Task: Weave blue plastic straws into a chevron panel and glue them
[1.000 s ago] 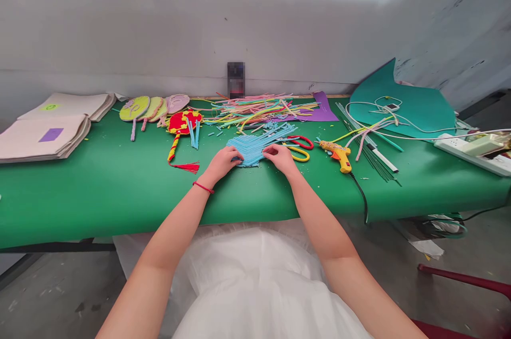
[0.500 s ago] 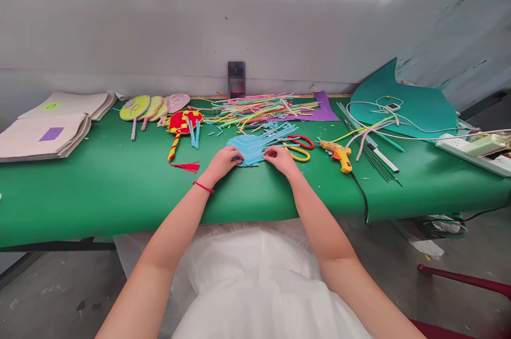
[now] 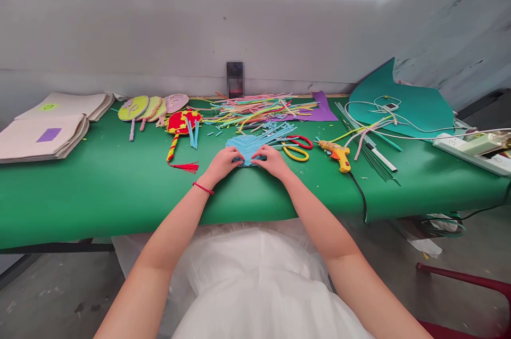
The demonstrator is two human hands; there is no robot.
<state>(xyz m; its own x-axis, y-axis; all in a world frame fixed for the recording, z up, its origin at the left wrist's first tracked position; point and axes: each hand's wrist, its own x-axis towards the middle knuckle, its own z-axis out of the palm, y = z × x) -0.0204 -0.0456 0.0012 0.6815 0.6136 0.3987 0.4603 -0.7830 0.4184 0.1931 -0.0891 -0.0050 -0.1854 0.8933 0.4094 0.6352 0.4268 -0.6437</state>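
On the green table before me lies a flat piece of light blue pipe cleaners point(image 3: 246, 143), laid side by side in slanting rows. Loose ends stick out toward its upper right. My left hand point(image 3: 225, 163) has its fingers curled and pinched at the piece's lower left edge. At the lower right edge, my right hand point(image 3: 273, 161) pinches it too, thumb and fingers close together. Both hands partly cover the near edge. Scissors point(image 3: 297, 154) with red and yellow handles lie just right of my right hand, their blades hidden under the blue stems.
A yellow glue gun point(image 3: 338, 155) lies to the right, its cord hanging over the table edge. Behind is a heap of coloured pipe cleaners point(image 3: 255, 107). Left are a red fan point(image 3: 184, 122) with a tassel, several pale fans point(image 3: 138, 107), and fabric stacks point(image 3: 48, 134). A power strip point(image 3: 471, 150) stands far right.
My right hand has moved left along the near edge of the blue piece, closer to my left hand. My left hand stays nearly where it was.
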